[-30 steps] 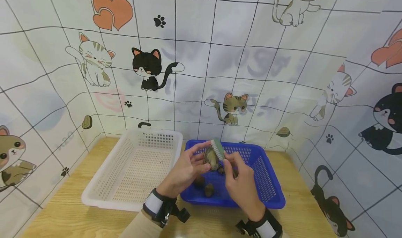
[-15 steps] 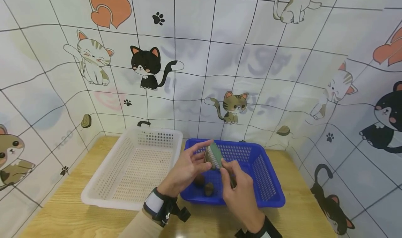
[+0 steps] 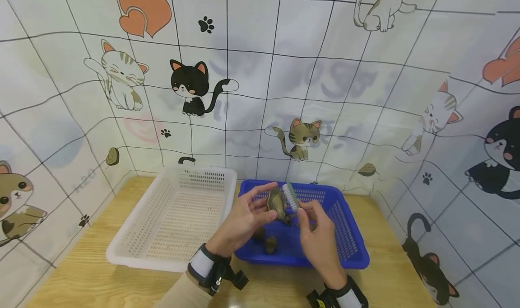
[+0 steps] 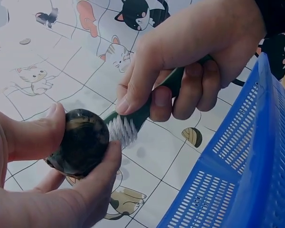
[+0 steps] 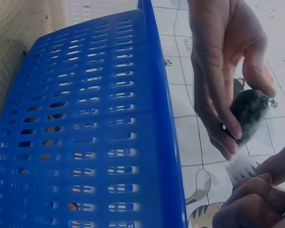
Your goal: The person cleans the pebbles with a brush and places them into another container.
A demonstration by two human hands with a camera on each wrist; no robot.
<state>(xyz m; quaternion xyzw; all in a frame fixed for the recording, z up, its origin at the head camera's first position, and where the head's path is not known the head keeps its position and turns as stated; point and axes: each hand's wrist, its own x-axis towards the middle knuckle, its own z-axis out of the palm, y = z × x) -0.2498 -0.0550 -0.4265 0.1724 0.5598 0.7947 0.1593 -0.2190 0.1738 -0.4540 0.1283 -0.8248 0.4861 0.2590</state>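
Note:
My left hand holds a dark greenish-brown oval shellfish between thumb and fingers, above the blue basket. Its surface looks dark and glossy in the left wrist view, where the thumb presses one side of the shellfish. My right hand grips a green scrubbing brush by its handle. White bristles point left at the shellfish, with a small gap in the head view. In the right wrist view the brush is just below the shellfish.
Several brown shellfish lie in the blue basket below my hands. A white perforated basket stands to its left on the wooden table. Behind both hangs a white gridded cloth printed with cartoon cats.
Half a second ago the brush lay over the shellfish; now my right hand has drawn it to the right, off the shell. My left hand keeps its hold, nearly in place.

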